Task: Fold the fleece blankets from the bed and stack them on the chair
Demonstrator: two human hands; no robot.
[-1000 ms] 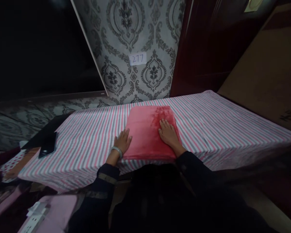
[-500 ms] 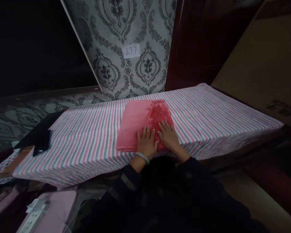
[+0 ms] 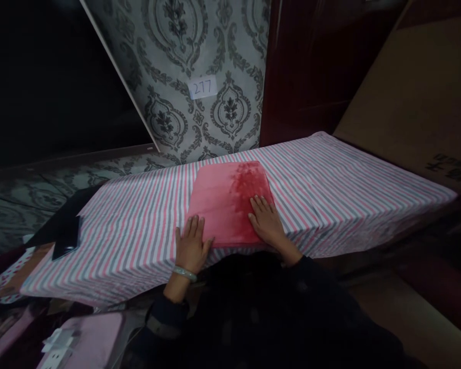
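A folded pink cloth [image 3: 218,197], darker red along its right side, lies flat on a table covered by a striped cloth [image 3: 146,220]. My left hand [image 3: 192,245], with a pale bangle at the wrist, lies open at the front left corner of the pink cloth. Its fingers reach over that edge, palm down. On the darker red part, near the front right, my right hand [image 3: 267,219] rests flat with fingers slightly spread. Neither hand grips anything. The pink cloth under the palms is hidden.
A dark phone [image 3: 67,237] lies at the table's left end. Behind stand a large black screen [image 3: 61,77] and a patterned wall with a paper marked 277 [image 3: 203,87]. A cardboard box [image 3: 418,92] is at the right; a white power strip [image 3: 56,351] sits lower left.
My left hand has slid left from the middle of the pink cloth's front to its left corner. My right hand stays nearly in place on the red part. The view has shifted slightly.
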